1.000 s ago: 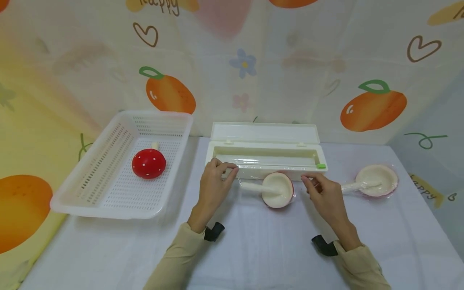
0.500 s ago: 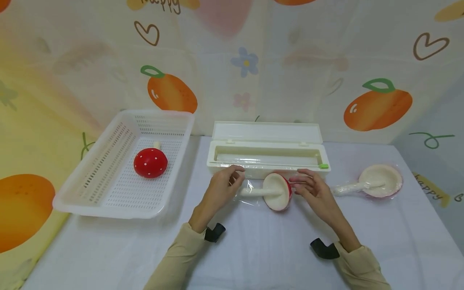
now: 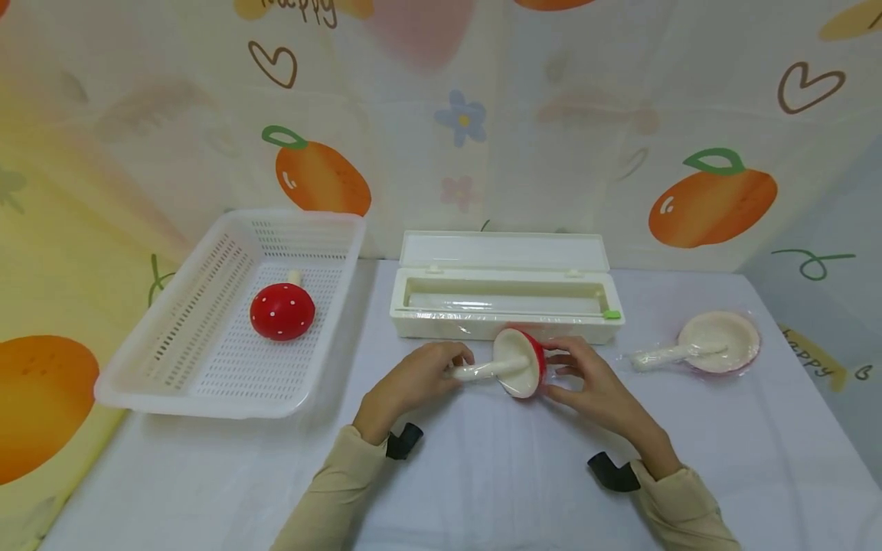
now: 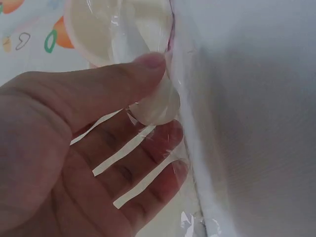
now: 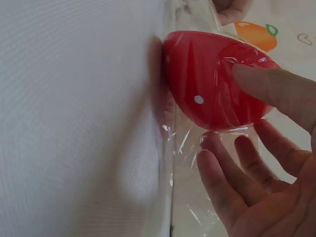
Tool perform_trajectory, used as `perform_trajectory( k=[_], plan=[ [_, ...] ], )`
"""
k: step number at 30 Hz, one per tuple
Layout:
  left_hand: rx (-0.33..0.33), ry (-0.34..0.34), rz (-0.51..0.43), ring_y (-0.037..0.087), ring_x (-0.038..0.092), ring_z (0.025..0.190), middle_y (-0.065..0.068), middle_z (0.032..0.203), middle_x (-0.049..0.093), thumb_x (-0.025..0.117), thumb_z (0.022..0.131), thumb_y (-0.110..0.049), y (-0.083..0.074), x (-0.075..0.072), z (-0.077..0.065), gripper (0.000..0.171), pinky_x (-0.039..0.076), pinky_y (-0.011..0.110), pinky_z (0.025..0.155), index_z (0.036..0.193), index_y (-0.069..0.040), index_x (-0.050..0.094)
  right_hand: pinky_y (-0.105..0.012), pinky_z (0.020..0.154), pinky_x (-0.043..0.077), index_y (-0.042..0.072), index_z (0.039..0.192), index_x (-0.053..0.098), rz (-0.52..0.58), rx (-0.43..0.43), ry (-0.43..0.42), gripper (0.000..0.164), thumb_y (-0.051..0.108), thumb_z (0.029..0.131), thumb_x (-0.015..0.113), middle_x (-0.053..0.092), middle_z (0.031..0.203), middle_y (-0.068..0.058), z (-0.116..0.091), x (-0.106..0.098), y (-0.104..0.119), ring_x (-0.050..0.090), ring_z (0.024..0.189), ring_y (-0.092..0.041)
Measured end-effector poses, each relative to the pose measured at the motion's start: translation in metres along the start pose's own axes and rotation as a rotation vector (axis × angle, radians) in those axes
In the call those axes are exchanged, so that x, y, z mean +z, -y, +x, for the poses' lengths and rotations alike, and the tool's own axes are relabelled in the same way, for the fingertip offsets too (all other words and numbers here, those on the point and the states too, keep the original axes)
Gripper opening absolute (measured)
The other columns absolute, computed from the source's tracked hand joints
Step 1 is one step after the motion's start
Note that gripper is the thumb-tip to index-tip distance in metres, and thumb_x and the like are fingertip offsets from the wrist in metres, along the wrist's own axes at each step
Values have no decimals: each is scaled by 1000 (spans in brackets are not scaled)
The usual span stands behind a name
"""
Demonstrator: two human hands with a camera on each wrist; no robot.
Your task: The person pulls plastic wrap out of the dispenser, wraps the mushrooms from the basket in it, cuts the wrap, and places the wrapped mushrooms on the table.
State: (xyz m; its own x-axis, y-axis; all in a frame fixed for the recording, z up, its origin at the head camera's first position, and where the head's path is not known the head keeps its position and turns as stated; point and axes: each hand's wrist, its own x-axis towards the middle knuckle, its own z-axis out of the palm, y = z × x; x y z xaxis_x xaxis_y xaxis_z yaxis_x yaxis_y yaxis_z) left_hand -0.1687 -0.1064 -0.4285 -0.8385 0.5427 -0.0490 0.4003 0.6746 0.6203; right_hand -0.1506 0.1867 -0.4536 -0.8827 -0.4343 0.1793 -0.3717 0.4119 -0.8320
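A toy mushroom (image 3: 517, 366) with a red, white-dotted cap and a pale stem lies tilted on the white tablecloth, wrapped in clear cling film (image 5: 192, 148). My left hand (image 3: 416, 375) pinches the end of the stem; in the left wrist view the thumb lies across the stem (image 4: 159, 104) with the other fingers below it. On the cap side, my right hand (image 3: 596, 390) holds the red cap (image 5: 212, 84), thumb on top and fingertips at its lower edge. Just behind the hands stands a white cling film box (image 3: 441, 327) with its lid raised.
To the left, a white perforated basket (image 3: 200, 405) holds an upright-capped red mushroom (image 3: 281, 312). Another film-wrapped mushroom (image 3: 720, 343) lies on the right. A green slide cutter (image 3: 611, 314) sits at the box's right end. A printed curtain (image 3: 524, 138) hangs behind.
Both hands have come inward from the film's edges to the mushroom, the left to its stem and the right to its cap. The mushroom has turned slightly, its cap tipping rightward.
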Motion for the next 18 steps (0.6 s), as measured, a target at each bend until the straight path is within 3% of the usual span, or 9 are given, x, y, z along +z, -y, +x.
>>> perform_trajectory(
  k=[8, 15, 18],
  plan=[
    [51, -14, 24, 16, 61, 91, 4, 103, 72, 67, 89, 0, -3, -3, -3, 24, 50, 35, 87, 113, -7, 69, -29, 96, 53, 4, 135, 45, 14, 18, -23, 62, 0, 82, 77, 55, 134, -13, 0, -1, 6, 56, 123, -28],
    [55, -9, -67, 14, 59, 91, 4, 106, 71, 61, 93, -2, -8, -9, -7, 25, 49, 32, 86, 117, -6, 68, -26, 93, 51, 5, 138, 38, -44, -59, -59, 87, 2, 67, 89, 48, 138, -9, 0, 3, 14, 47, 122, -2],
    [50, -3, -99, 13, 58, 91, 3, 106, 71, 58, 95, -3, -10, -11, -9, 26, 47, 31, 86, 119, -6, 67, -30, 87, 53, 4, 138, 39, -96, -123, -116, 95, 5, 61, 94, 48, 137, -8, 2, 8, 17, 47, 116, -1]
  ],
)
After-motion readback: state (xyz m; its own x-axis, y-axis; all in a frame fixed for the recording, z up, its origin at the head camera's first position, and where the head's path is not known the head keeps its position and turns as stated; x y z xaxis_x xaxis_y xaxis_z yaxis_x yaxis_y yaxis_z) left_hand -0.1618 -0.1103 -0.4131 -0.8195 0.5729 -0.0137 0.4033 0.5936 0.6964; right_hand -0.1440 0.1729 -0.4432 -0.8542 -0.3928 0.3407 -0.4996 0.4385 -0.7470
